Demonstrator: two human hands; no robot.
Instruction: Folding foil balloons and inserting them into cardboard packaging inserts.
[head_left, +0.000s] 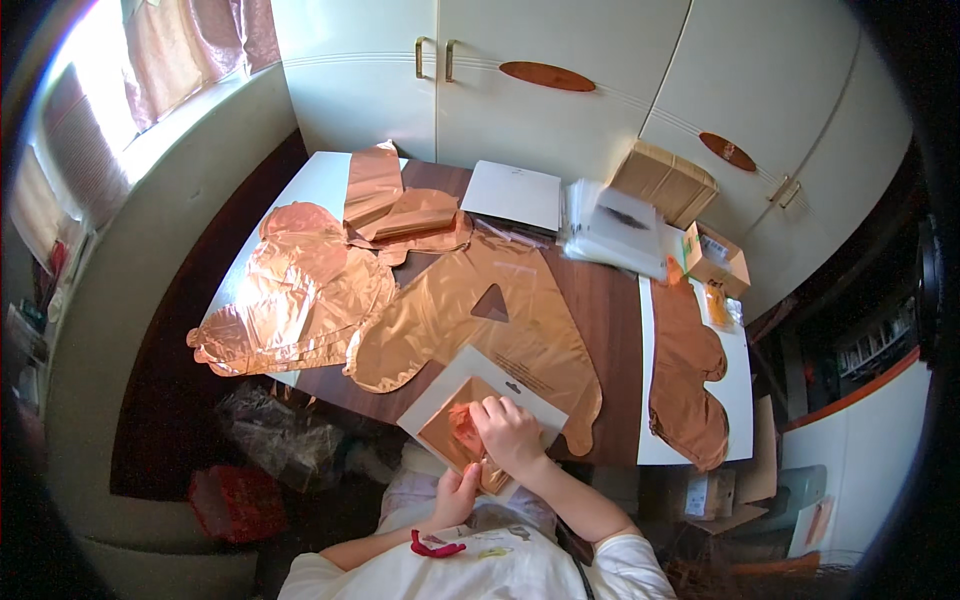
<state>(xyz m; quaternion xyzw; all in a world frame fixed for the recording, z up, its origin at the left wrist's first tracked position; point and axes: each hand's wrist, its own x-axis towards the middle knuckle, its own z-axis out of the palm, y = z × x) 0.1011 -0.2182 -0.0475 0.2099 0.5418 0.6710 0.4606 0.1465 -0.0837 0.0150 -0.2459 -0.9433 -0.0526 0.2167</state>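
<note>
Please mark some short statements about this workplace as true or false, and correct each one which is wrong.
1. The left hand holds the lower side of the white card. True.
2. The right hand lies flat on the table. False: it is above the white card, its fingers closed at the crumpled orange piece.
3. The A-shaped foil sheet has a triangular opening. True.
4. The large cardboard box stands at the left end of the table. False: it is at the back right, near the cabinet.
5. The curved brown foil piece lies on a white surface at the right. True.
</note>
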